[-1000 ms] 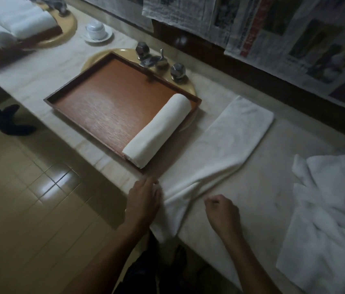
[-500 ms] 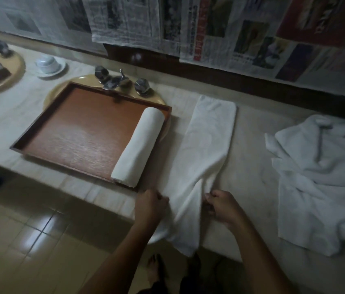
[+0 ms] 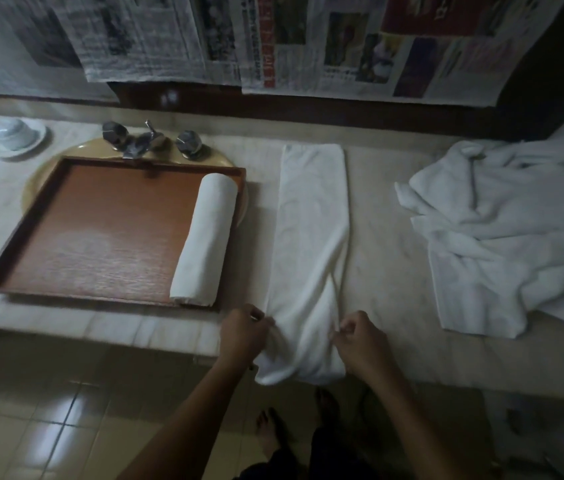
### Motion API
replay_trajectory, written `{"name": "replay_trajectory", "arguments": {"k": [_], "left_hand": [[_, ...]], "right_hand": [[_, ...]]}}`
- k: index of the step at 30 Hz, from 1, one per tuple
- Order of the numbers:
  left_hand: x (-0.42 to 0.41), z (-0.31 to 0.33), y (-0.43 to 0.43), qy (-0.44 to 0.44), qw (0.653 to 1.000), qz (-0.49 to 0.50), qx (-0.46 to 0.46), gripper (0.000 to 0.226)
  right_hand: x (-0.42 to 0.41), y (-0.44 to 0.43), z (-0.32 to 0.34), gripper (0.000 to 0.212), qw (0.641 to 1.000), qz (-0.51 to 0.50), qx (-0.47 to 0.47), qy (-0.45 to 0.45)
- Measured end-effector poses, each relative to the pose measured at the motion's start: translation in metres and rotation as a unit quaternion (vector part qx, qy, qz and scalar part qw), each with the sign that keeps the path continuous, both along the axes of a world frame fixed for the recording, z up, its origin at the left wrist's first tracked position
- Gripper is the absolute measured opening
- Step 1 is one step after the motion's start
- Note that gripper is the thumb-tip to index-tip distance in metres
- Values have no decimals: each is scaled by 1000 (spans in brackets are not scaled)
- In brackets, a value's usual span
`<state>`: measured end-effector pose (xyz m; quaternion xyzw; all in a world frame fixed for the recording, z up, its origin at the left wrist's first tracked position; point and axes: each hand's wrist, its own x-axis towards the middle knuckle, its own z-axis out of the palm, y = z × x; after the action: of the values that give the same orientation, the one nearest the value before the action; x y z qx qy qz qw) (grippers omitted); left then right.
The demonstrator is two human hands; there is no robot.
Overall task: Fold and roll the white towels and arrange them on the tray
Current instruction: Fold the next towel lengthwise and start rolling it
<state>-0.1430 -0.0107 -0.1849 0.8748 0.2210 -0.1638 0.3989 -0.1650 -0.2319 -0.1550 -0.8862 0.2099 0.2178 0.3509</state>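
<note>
At the far left a white cup (image 3: 14, 135) sat on its saucer. The rectangular wooden tray (image 3: 100, 237) had a low rim and carried one rolled towel (image 3: 204, 237), a smooth cylinder along its right rim. Just beside the tray but apart from it, the folded towel (image 3: 311, 220) lay as a long soft strip on the pale stone counter (image 3: 388, 254). The left hand (image 3: 244, 332) pinched its left edge and the right hand (image 3: 360, 341) its right edge, fingers curled. Half a second before, this near end was narrower and more bunched. It hung over the counter's front edge. A bare band of counter separated the strip from the crumpled towel pile (image 3: 502, 237).
</note>
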Motion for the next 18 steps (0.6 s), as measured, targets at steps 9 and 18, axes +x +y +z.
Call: {"name": "replay_trajectory", "arguments": {"k": [9, 18], "left_hand": [[3, 4, -1, 3, 999, -40, 25, 14], [11, 9, 0, 24, 996, -81, 24, 17]], "right_hand": [[-10, -9, 0, 16, 986, -93, 139, 3], [7, -9, -8, 46, 993, -112, 22, -7]]}}
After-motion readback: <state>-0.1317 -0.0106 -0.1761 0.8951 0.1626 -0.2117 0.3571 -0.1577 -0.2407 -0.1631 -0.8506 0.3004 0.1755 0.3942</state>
